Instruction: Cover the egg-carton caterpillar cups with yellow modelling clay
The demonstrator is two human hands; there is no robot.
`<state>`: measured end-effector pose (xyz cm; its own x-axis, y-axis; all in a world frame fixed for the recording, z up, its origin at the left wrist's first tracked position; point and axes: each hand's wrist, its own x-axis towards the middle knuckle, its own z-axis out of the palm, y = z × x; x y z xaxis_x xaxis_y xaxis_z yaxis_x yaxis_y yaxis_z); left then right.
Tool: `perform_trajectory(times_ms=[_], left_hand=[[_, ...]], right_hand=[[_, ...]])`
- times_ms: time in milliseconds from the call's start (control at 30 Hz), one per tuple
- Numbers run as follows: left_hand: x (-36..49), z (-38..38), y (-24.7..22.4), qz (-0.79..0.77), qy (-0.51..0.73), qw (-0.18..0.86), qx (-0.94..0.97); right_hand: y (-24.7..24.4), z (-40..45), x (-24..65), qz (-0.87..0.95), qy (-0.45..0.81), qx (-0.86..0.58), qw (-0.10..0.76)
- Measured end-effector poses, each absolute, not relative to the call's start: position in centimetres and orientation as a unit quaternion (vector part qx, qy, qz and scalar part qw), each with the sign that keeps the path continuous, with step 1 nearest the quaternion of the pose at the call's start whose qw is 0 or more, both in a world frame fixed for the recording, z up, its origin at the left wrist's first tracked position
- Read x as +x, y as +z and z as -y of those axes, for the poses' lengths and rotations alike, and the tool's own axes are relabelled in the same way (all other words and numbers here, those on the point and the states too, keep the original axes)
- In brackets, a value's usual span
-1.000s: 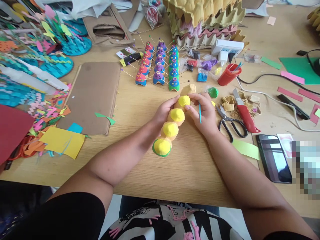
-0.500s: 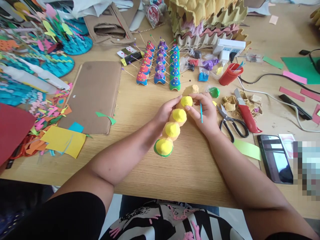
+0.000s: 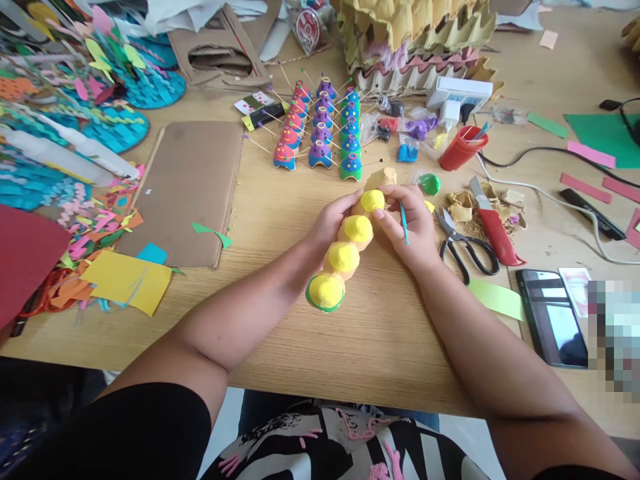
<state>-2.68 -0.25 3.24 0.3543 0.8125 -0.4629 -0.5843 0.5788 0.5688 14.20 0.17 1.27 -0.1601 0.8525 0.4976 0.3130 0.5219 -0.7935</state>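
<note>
Two hands (image 3: 413, 225) hold one strip (image 3: 345, 255) — four domes (image 3: 358, 228) (yellow).

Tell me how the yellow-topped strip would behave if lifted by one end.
The strip is probably light, since its bumps resemble egg-carton cups. It might bend at the narrow necks between bumps. The yellow coating looks like soft clay, so it could dent under pressure.

You are holding a yellow-bumped carton strip (image 3: 343, 257) above the worktop (image 3: 300, 360), your left grip (image 3: 333, 219) steadying its side and your right grip (image 3: 415, 217) touching its farthest yellow bump (image 3: 373, 199) while holding a blue stick (image 3: 404, 223). Three painted caterpillars (image 3: 321, 135) are standing beyond; scissors (image 3: 454, 235) are lying near your right grip.
</note>
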Motion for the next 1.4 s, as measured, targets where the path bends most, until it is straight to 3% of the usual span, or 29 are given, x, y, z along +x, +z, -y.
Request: perform_trajectory(times_ms=[267, 600, 767, 1133, 1400], left_hand=[[-2.8, 0.1, 3.8, -0.389, 0.415, 0.807, 0.16], [-3.6, -0.1, 3.4, -0.368, 0.37, 0.839, 0.158], [-3.6, 0.0, 3.6, -0.369, 0.342, 0.851, 0.148], [-2.9, -0.1, 2.9, -0.359, 0.418, 0.822, 0.145], [-2.7, 0.2, 3.3, -0.376, 0.391, 0.83, 0.128]], right_hand=[[1.5, 0.1, 14.2, 0.707, 0.261, -0.417, 0.508], [1.0, -0.3, 13.3, 0.572, 0.3, -0.456, 0.612], [0.8, -0.1, 13.1, 0.57, 0.357, -0.46, 0.579], [0.6, 0.2, 12.1, 0.46, 0.571, -0.395, 0.554], [0.3, 0.2, 12.1, 0.464, 0.57, -0.38, 0.562]])
